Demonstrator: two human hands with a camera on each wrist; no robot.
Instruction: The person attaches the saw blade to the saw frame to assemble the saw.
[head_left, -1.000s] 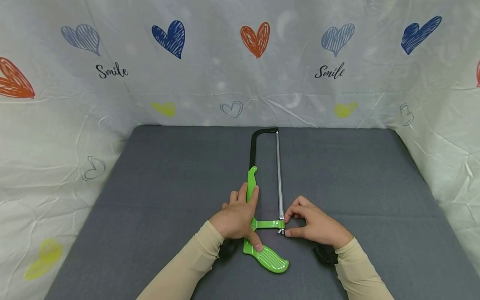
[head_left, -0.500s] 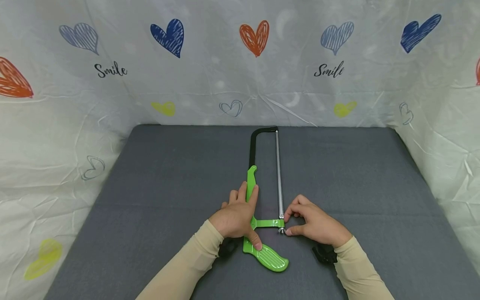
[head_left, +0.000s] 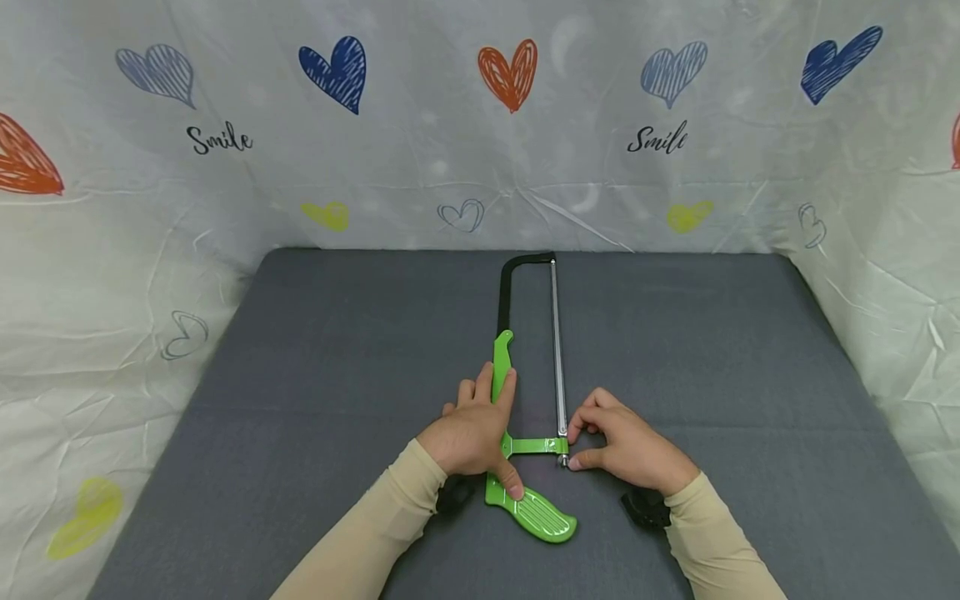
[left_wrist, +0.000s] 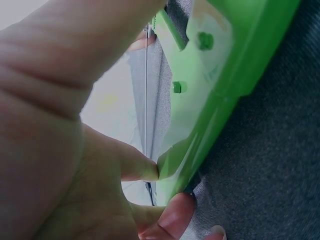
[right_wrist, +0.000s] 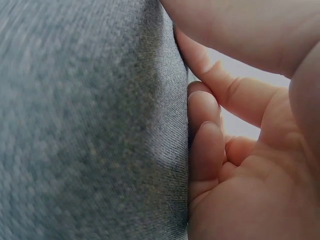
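A hacksaw (head_left: 534,447) with a green handle and a black front frame lies flat on the grey cloth. Its silver blade (head_left: 558,358) runs along the right side, down to a small wing nut (head_left: 563,461) at the green bracket's end. My left hand (head_left: 476,433) rests on the green part with fingers spread, its thumb on the grip. In the left wrist view, fingertips touch the green frame (left_wrist: 192,130) from both sides. My right hand (head_left: 630,442) has bent fingers. Its index fingertip is at the bracket end and its thumb tip right at the wing nut, a gap between them.
The saw and both hands are on a table (head_left: 360,333) under grey cloth. Behind it hangs a pale curtain (head_left: 420,125) printed with hearts and "Smile". Black straps (head_left: 647,508) sit at the wrists, next to beige sleeves.
The wing nut's wings have turned and look narrower now. The right thumb has shifted slightly left at the nut. My left hand keeps its place on the saw.
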